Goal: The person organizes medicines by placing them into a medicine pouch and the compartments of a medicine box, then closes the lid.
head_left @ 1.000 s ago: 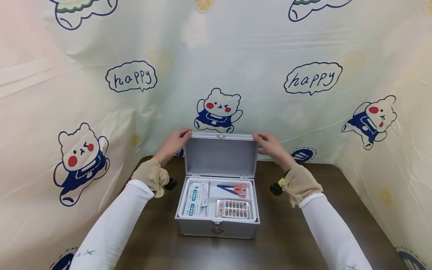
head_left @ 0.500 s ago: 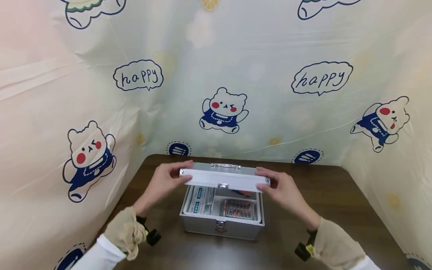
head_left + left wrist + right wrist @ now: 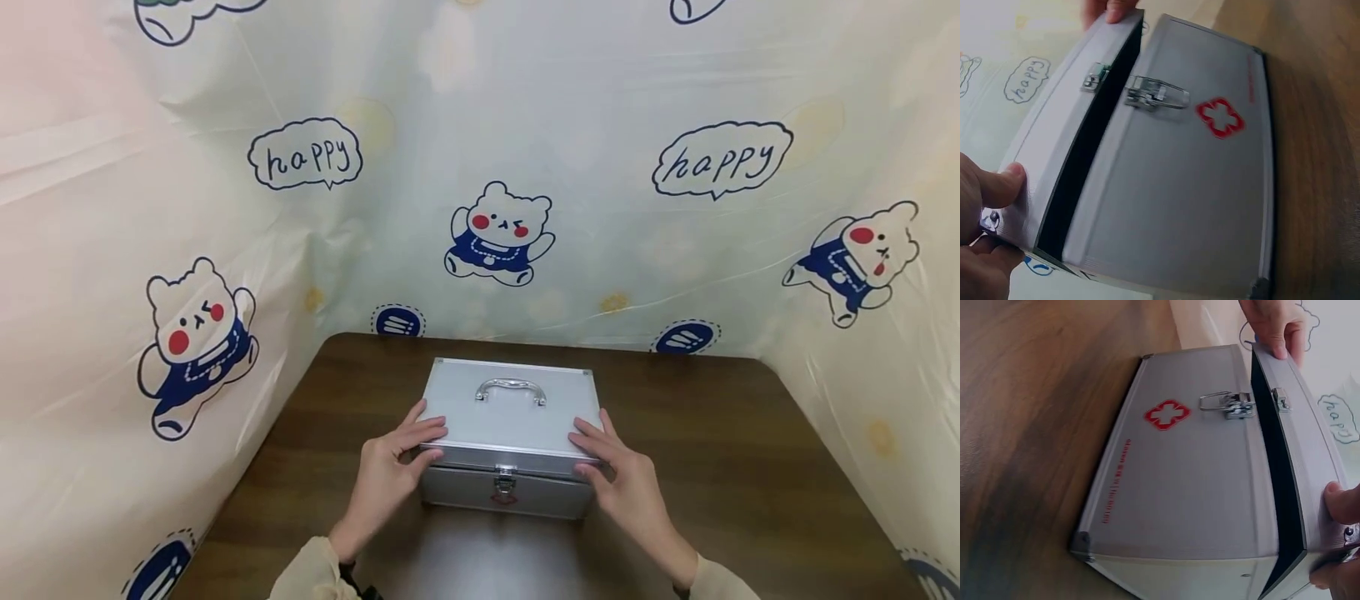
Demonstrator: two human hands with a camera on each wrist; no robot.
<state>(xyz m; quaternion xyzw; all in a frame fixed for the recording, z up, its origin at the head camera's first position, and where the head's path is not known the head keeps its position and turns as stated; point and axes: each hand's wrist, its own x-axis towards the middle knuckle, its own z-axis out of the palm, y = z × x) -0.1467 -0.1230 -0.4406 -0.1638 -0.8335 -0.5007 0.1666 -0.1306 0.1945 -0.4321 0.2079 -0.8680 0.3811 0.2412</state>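
A silver first-aid box (image 3: 465,490) stands on the table with its lid (image 3: 510,425) lowered almost onto it. A dark gap between lid and body shows in both wrist views. My left hand (image 3: 384,471) grips the lid's front left corner, thumb on the front edge and fingers over the top and side. At the front right corner, my right hand (image 3: 632,482) holds the lid in the same way. A metal latch (image 3: 1157,95) hangs unfastened on the front above a red cross emblem (image 3: 1167,414). The box's contents are hidden.
On top of the lid stands a metal carrying handle (image 3: 512,388). The brown wooden table (image 3: 712,433) reaches out around the box. Behind and beside it hangs a pale curtain (image 3: 585,167) printed with bears and the word "happy".
Both hands have brought the lid forward and down from upright, covering the white packets, scissors and capsule blister packs. The hands have come nearer with it.
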